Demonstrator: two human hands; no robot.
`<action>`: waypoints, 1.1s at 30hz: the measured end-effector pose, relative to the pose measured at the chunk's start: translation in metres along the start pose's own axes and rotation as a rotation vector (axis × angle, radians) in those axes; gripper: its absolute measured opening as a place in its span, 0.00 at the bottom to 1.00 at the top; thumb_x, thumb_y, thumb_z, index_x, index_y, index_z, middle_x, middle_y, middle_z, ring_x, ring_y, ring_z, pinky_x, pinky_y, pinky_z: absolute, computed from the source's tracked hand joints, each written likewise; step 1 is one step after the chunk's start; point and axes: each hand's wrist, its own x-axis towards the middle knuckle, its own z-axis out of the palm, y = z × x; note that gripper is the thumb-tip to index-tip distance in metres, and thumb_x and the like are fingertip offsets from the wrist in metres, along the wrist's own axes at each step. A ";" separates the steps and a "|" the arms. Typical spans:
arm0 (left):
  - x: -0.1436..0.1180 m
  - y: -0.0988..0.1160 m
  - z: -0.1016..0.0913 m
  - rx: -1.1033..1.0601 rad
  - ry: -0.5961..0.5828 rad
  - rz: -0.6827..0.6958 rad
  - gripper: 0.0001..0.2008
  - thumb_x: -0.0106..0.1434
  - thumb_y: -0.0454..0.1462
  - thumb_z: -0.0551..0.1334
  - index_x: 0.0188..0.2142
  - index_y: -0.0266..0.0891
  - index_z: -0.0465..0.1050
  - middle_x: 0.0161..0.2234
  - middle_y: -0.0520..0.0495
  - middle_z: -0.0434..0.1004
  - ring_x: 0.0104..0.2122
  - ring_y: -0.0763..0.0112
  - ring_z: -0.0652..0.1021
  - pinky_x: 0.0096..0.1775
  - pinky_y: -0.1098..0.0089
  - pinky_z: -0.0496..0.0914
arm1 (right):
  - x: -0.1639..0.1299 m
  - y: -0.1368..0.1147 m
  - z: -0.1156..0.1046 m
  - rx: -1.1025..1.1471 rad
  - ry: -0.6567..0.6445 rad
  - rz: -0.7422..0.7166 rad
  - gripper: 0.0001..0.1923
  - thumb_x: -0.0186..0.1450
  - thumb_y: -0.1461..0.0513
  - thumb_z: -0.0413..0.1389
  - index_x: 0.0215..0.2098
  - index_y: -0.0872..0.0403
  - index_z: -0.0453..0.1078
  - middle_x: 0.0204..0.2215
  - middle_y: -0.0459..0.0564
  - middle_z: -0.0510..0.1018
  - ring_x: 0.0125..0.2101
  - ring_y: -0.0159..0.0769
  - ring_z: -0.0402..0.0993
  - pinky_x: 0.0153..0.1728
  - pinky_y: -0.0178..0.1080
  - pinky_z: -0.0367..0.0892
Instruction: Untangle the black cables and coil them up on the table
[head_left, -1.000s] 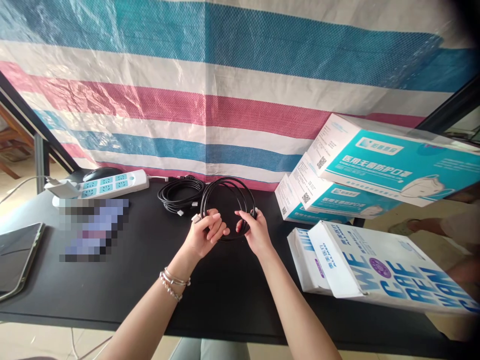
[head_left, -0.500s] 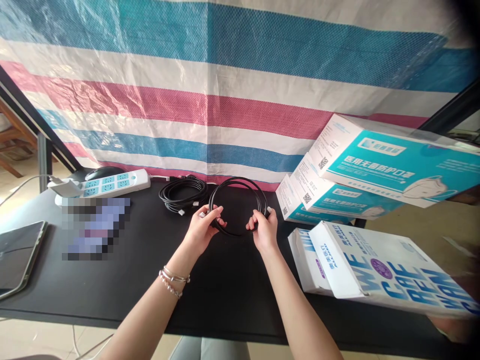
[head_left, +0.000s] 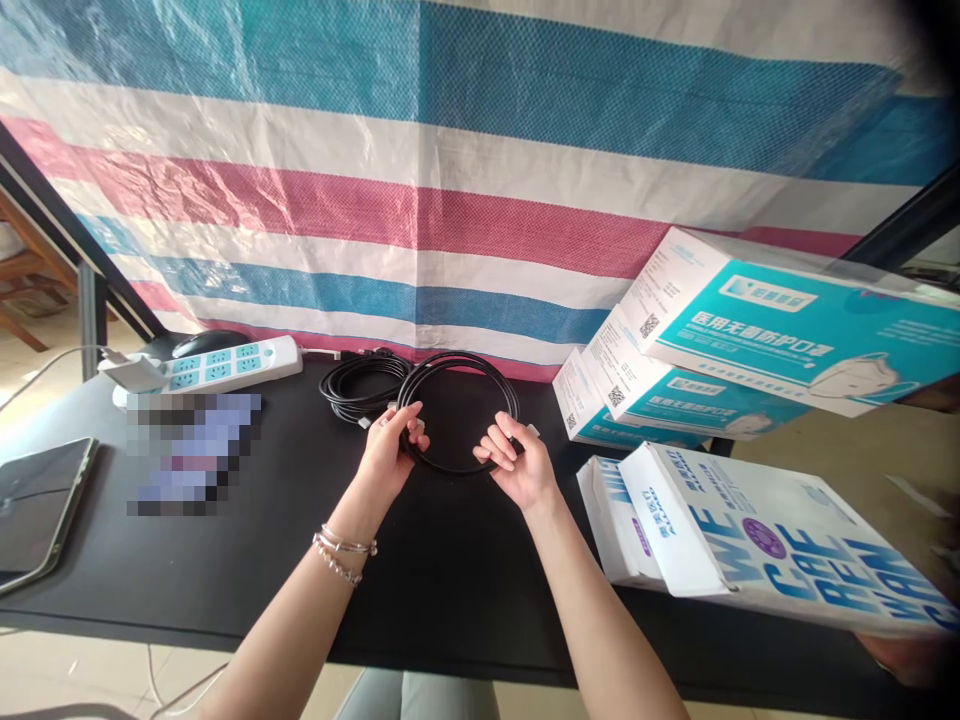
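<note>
A black cable is wound into a round coil, held just above the black table between my two hands. My left hand is closed around the coil's left side, thumb on top; a light connector end shows by its fingers. At the coil's right side, my right hand has its fingers curled around the cable, and a pale connector pokes out beside the index finger. Behind my left hand lies a second black cable coil, partly covered by the held one.
Left on the table are a white power strip with a plug, a black mouse, a blurred-out item and a tablet. Mask boxes and white cartons stand right. A striped sheet hangs behind.
The held coil and my left hand have shifted left, now overlapping the second coil. My right hand has turned, its fingers showing more, and the coil's strands there lie closer together.
</note>
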 end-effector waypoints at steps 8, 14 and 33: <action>-0.002 -0.011 -0.001 0.184 0.114 0.122 0.24 0.46 0.32 0.69 0.40 0.41 0.59 0.30 0.52 0.72 0.30 0.72 0.76 0.32 0.68 0.72 | -0.002 -0.001 0.015 -0.035 0.152 -0.337 0.12 0.57 0.61 0.55 0.23 0.51 0.54 0.11 0.34 0.53 0.15 0.26 0.54 0.32 0.36 0.63; -0.012 -0.023 0.008 0.259 -0.046 -0.165 0.16 0.52 0.35 0.65 0.38 0.37 0.62 0.30 0.45 0.74 0.29 0.66 0.78 0.34 0.59 0.73 | -0.004 0.007 0.023 -0.210 0.158 -0.514 0.10 0.59 0.60 0.55 0.23 0.51 0.59 0.14 0.38 0.62 0.21 0.29 0.63 0.32 0.38 0.61; -0.009 -0.028 0.007 -0.054 -0.056 -0.087 0.07 0.52 0.24 0.59 0.23 0.34 0.63 0.21 0.51 0.69 0.23 0.76 0.73 0.29 0.73 0.69 | -0.008 0.028 0.031 -0.242 0.004 -0.404 0.09 0.57 0.61 0.58 0.21 0.52 0.64 0.17 0.42 0.70 0.28 0.36 0.72 0.43 0.45 0.63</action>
